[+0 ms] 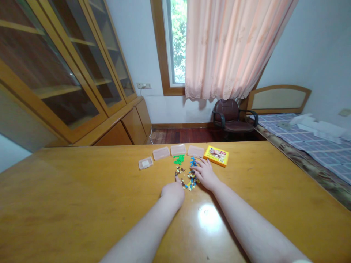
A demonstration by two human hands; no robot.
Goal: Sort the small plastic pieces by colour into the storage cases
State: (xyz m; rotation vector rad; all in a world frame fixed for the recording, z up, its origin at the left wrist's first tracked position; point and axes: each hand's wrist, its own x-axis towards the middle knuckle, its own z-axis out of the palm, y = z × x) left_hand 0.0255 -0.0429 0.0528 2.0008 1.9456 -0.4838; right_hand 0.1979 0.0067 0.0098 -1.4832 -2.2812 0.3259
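Straight ahead at 12 o'clock, a loose scatter of small plastic building bricks (189, 179) lies on the yellow wooden desk (82, 208), with brown, yellow, blue and black pieces mixed together. A separate heap of green bricks (178, 159) sits just beyond it.

My right grip (205, 174) has its fingers apart and stretched toward 10 o'clock, their tips touching the blue bricks at the edge of the scatter; nothing looks clamped. My left grip (173, 193) is curled at the near edge of the scatter, with one fingertip (177, 179) beside the bricks. Its other fingers are hidden behind the back of the hand, so I cannot tell whether it is closed on anything.

Beyond the bricks, four clear plastic boxes (178, 149) stand in a row from 11 to 12 o'clock. A yellow carton (216, 156) sits at 1 o'clock, just beside the last box. Past the desk are a glass-fronted wooden cabinet (55, 73) at 10 o'clock, a dark chair (230, 115) at 1 o'clock, and a bed with a checked cover (309, 146) at 2 o'clock.
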